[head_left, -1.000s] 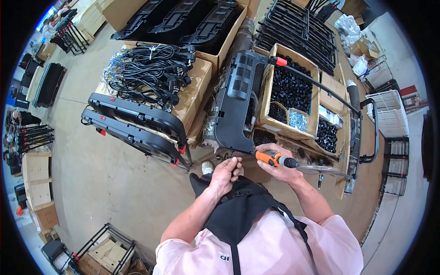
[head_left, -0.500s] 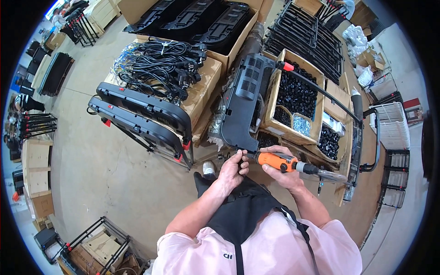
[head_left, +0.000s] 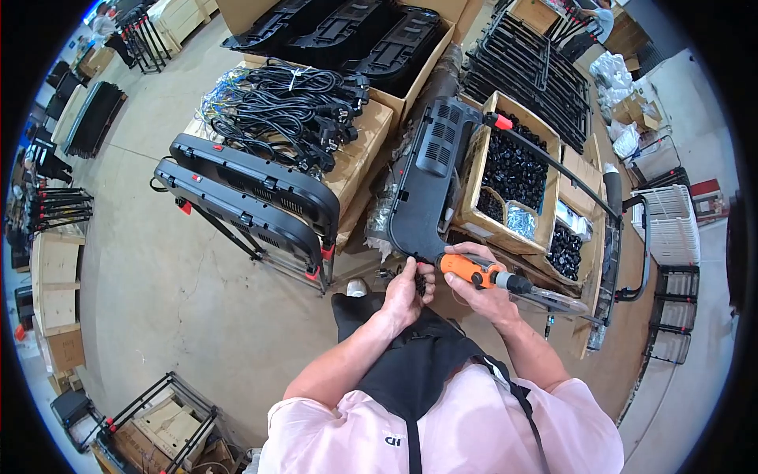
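My right hand grips an orange and black electric screwdriver, its tip pointing left at the near end of a long black plastic panel. My left hand is closed at that same near corner of the panel, pinching something small and dark right by the screwdriver tip. The panel lies tilted across cardboard boxes in front of me. A clear coiled cord runs off the screwdriver's back end to the right.
An open cardboard box of small black parts sits right of the panel. To the left stand two finished black panels on frames, behind them a box piled with black cables. Black metal frames are stacked at the back.
The screwdriver has swung from pointing right to lying level with its tip at the panel's near corner. My left hand stays at that corner.
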The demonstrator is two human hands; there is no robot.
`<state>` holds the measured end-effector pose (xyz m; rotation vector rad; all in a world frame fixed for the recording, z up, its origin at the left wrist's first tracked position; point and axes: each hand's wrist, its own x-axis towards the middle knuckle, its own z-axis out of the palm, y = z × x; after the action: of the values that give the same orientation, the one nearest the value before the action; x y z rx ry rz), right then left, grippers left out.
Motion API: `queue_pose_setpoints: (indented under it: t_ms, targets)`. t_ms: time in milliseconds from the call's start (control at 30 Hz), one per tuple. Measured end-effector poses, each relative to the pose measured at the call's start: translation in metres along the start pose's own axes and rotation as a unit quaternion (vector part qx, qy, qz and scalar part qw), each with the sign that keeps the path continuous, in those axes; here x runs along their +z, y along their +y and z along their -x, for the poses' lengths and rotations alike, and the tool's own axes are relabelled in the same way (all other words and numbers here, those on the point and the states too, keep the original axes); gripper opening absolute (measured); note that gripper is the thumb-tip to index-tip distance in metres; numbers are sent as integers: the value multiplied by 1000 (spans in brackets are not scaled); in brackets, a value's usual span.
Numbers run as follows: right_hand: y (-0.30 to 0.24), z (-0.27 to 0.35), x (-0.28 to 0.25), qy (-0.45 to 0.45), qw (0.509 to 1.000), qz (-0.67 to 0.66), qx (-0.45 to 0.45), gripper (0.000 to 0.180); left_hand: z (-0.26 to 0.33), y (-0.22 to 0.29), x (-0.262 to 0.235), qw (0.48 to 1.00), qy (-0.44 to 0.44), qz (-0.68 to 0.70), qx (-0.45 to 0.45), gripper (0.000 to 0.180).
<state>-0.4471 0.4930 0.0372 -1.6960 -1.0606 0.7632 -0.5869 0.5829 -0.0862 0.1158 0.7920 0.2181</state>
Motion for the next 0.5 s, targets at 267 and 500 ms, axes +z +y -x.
queue_pose_setpoints:
  t_ms: [267,500]
  targets:
    - [3,-21,15,-32,997,59,31,44,15,12,-17,995,-95,-39,12,32]
    - [3,-30,22,-51,993,104,-34,38,20,14,-27,994,-101,-45,6,31]
